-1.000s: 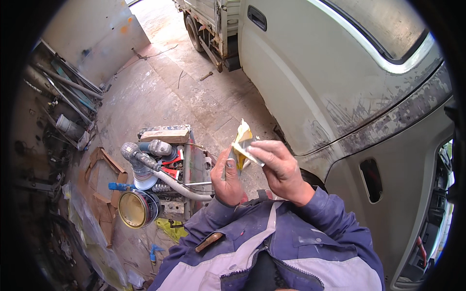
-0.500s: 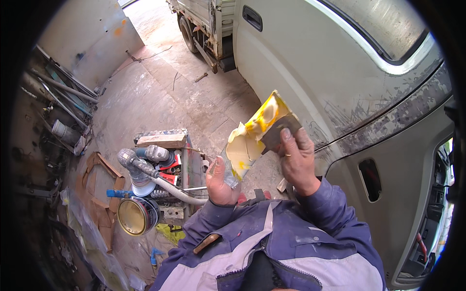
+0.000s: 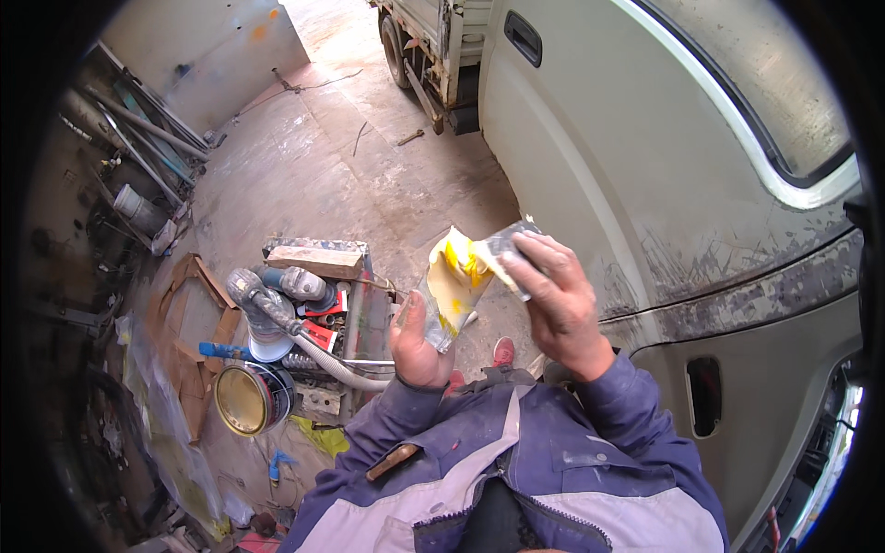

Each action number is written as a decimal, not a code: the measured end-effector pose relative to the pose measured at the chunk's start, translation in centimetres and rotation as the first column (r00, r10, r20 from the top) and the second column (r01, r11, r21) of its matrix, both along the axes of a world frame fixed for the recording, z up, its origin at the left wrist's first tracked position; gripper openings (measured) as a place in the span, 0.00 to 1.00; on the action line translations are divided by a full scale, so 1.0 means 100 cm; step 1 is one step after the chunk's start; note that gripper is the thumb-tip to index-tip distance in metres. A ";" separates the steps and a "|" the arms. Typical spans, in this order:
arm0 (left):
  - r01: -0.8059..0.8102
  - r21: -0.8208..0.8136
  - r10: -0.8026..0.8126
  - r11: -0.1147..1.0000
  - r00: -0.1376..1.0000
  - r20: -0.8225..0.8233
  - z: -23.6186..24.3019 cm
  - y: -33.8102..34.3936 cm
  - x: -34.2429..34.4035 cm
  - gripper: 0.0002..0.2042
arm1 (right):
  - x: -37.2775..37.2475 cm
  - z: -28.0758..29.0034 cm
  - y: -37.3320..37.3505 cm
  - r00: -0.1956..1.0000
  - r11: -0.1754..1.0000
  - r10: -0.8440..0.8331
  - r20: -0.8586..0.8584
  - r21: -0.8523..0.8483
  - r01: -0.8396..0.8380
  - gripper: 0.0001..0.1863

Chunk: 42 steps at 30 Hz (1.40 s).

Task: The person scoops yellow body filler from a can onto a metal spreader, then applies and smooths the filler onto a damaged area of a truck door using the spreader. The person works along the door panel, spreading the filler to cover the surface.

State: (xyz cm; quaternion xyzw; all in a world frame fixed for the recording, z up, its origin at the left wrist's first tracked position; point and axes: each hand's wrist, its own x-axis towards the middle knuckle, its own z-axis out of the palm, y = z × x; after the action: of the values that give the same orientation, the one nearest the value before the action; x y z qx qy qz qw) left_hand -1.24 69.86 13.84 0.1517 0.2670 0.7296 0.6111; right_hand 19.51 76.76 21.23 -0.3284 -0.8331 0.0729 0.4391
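My left hand (image 3: 419, 348) grips a small flat mixing board (image 3: 442, 338) by its lower end, thumb on the near side. Cream-coloured body filler (image 3: 444, 293) coats the board, with a bright yellow streak (image 3: 464, 262) near its top. In my right hand (image 3: 564, 309) is a flat grey putty spreader (image 3: 505, 241), pinched between fingers and thumb. It is tilted, and its left edge meets the filler at the board's upper right. Cream filler clings to the spreader's lower edge.
A vehicle door panel (image 3: 590, 111) with scraped paint stands close on the right. At left, a cart (image 3: 373, 323) carries a sander (image 3: 267, 318), a grinder (image 3: 300, 284) and a wood block (image 3: 318, 262). An open round tin (image 3: 244, 401) is beside it. A truck (image 3: 433, 55) stands behind.
My right hand has turned the spreader and brought it down against the board's upper end. Yellow filler that lay across the spreader's face now sits on the board. The view has shifted slightly.
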 end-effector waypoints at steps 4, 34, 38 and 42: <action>-0.091 0.069 0.093 0.993 0.995 -0.021 0.008 0.032 0.023 0.31 | -0.010 -0.009 0.014 0.983 0.992 0.121 0.135 0.005 -0.122 0.28; -0.432 0.009 0.380 0.902 0.781 -0.496 -0.014 0.308 0.007 0.29 | 0.023 -0.053 0.304 0.906 0.849 0.275 -0.323 -0.360 -0.386 0.22; -0.226 -0.012 0.220 0.974 0.959 -0.179 -0.020 0.370 -0.054 0.27 | -0.043 -0.044 0.386 0.536 0.673 -0.038 -0.843 -0.418 -0.610 0.22; -0.167 -0.049 0.167 0.985 0.986 0.002 -0.016 0.424 -0.102 0.28 | -0.138 -0.038 0.438 0.680 0.683 0.026 -0.732 -0.483 -0.547 0.24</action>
State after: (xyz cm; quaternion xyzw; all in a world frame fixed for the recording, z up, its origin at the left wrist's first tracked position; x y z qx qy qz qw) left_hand -11.39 112.23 12.29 0.1115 0.2944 0.7721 0.5521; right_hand 5.75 120.55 17.40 -0.2668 -0.5730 0.5546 0.5411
